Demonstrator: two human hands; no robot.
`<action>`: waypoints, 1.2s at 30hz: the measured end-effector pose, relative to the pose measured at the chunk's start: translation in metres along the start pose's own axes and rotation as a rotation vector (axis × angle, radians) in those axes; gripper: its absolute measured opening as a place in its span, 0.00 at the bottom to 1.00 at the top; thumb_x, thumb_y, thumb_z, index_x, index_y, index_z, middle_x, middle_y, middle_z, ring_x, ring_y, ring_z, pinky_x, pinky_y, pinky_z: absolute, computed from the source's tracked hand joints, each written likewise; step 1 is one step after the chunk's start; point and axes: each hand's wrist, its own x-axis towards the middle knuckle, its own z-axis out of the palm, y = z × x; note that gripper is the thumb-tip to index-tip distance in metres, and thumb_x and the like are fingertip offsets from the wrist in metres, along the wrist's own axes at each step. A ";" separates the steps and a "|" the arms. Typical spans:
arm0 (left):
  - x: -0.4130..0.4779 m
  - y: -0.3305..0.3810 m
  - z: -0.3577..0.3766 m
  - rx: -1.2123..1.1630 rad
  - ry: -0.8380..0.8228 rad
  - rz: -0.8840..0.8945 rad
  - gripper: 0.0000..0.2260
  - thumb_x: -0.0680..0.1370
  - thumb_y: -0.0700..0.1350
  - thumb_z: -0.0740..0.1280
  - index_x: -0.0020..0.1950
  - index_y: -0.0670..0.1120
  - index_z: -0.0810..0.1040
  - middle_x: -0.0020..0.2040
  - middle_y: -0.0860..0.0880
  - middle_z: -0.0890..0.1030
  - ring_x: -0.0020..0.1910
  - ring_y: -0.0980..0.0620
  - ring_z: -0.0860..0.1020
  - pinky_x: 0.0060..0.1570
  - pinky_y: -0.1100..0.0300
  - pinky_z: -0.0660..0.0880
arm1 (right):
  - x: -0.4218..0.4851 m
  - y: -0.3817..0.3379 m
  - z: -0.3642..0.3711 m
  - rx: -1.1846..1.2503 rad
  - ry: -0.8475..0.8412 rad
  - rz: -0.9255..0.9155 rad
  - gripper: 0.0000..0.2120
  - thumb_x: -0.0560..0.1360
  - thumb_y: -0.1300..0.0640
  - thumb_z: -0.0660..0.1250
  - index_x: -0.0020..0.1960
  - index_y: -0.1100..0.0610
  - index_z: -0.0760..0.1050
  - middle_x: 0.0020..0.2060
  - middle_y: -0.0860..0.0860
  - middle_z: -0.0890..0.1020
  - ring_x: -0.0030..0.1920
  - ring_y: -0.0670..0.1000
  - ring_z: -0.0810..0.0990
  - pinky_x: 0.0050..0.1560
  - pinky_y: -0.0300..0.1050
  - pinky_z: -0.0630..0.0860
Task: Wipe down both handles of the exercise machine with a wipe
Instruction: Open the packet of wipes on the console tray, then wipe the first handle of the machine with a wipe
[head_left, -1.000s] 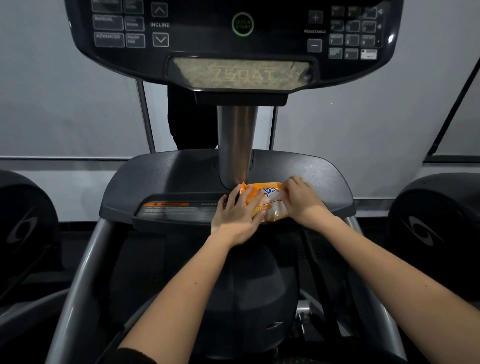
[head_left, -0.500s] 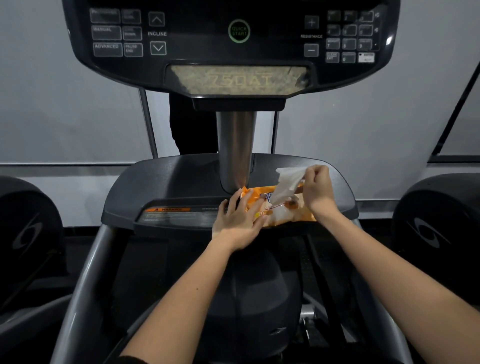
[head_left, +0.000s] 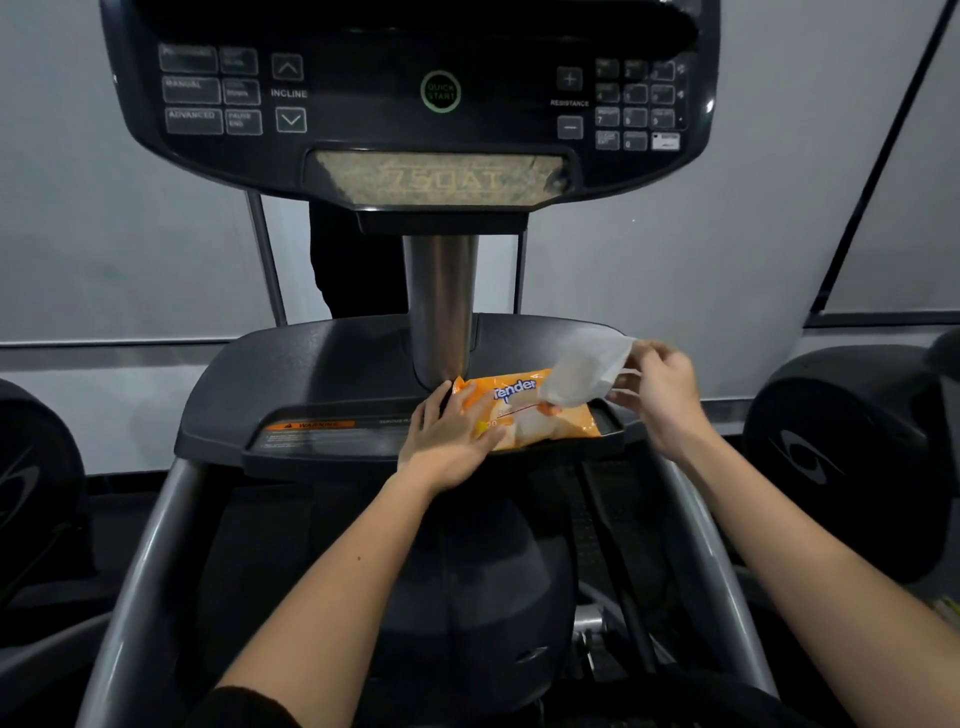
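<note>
An orange plastic pack of wipes with blue letters lies flat on the dark grey plastic tray of the exercise machine, just in front of the round metal column that carries the black console. The left hand lies flat, palm down, on the left end of the pack, and its fingers are spread a little apart and press on the wrapper, not closed around anything. The right hand is raised above the right side of the tray. Its fingers are pinched together on the upper corner of a thin white wipe. The wipe hangs from this hand down toward the opening in the top of the pack, and its lower end touches the pack there; I cannot tell if it is already free from the pack. An orange warning label is on the front edge of the tray, to the left of the left hand. Two grey metal handle bars run down from under the tray toward the camera, the left bar and the right bar, and no hand or wipe touches them. Both forearms are bare. Black rounded housings of other machines stand at both sides.
</note>
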 end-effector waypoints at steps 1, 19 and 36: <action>-0.003 0.003 -0.004 -0.102 0.016 -0.020 0.24 0.80 0.59 0.52 0.75 0.57 0.53 0.77 0.55 0.50 0.76 0.52 0.41 0.73 0.49 0.41 | -0.005 0.001 0.000 -0.001 -0.030 0.002 0.08 0.80 0.60 0.53 0.48 0.60 0.69 0.36 0.54 0.75 0.31 0.49 0.74 0.24 0.36 0.73; -0.183 0.105 -0.024 -1.125 0.225 0.038 0.17 0.73 0.37 0.70 0.59 0.48 0.74 0.37 0.49 0.82 0.44 0.58 0.81 0.50 0.66 0.76 | -0.187 -0.035 -0.050 0.079 -0.398 0.251 0.08 0.80 0.54 0.58 0.48 0.56 0.73 0.36 0.50 0.78 0.34 0.46 0.79 0.30 0.39 0.74; -0.441 0.219 -0.048 -1.142 0.434 0.027 0.09 0.73 0.37 0.70 0.47 0.51 0.81 0.45 0.50 0.82 0.47 0.56 0.80 0.47 0.67 0.77 | -0.417 -0.106 -0.189 0.043 -0.482 -0.010 0.04 0.69 0.63 0.72 0.43 0.56 0.82 0.39 0.52 0.85 0.41 0.51 0.82 0.38 0.42 0.77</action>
